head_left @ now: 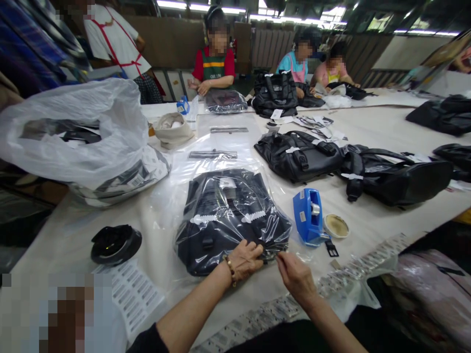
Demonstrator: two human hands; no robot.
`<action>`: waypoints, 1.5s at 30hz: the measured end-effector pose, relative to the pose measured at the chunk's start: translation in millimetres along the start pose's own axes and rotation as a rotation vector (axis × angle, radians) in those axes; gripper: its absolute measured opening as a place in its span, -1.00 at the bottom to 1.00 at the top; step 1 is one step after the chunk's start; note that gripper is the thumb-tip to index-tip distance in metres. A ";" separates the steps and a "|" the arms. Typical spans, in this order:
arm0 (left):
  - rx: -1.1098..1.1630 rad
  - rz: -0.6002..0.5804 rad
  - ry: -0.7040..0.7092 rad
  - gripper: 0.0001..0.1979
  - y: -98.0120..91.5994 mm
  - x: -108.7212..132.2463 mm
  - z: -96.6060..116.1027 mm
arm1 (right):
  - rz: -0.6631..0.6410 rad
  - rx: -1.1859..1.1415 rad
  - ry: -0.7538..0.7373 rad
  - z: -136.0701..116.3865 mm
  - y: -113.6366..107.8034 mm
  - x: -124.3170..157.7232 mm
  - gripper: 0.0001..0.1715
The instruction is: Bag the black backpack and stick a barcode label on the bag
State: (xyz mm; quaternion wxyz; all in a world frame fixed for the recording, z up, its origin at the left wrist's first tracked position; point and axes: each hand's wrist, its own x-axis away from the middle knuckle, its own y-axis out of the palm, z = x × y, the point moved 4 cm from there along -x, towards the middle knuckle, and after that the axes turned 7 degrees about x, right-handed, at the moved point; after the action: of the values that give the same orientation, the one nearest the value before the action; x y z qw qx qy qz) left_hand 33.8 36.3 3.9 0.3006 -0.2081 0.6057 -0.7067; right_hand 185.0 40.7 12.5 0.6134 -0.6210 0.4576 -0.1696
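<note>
One worktable [371,122] spans your station, with four co-workers [213,71] along its far side. One large plastic sack [73,147], open at the mouth, stands to your left. One film-wrapped black bag [228,225] lies directly before you; beyond it, near the far edge, is one smaller wrapped item [226,101]. Two unwrapped black bags [305,154] lie side by side at your middle right, and one upright black bag [275,93] stands farther back. Smaller articles counted: one beige pouch [172,130], one label sheet [134,294], two blue tape dispensers [307,220], one near and one far, one black round dish [116,244], one shallow round tin [336,226] and one black buckle [331,248].

The film-wrapped black bag lies under your left hand [245,260] and just beyond and to the left of your right hand [294,274]; both hands are at its near right corner.

Your left forearm reaches in diagonally, the hand palm down with fingers spread open on the film, a beaded bracelet [230,270] at the wrist. Your right forearm angles inward, thumb and fingers drawn together at the film's edge; I cannot tell whether they grip it.
</note>
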 end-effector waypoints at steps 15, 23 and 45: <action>-0.092 0.377 -0.296 -0.74 -32.6 149.2 16.6 | -0.175 -0.266 0.117 -18.3 23.2 -6.0 -0.87; -0.149 0.330 -0.431 -0.67 -5.3 191.7 22.9 | -0.184 -0.275 0.102 -18.4 23.9 -8.8 -0.89; -0.051 0.422 -0.836 -0.78 -16.9 177.1 -3.6 | -0.173 -0.289 0.114 -17.7 25.6 -8.1 -0.88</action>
State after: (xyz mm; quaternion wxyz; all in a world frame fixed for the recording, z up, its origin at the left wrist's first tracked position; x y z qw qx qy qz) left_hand -101.3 -79.5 7.4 0.6506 -0.3548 0.4789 -0.4706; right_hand 157.8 40.7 -4.7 0.4740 -0.7291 0.4560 -0.1890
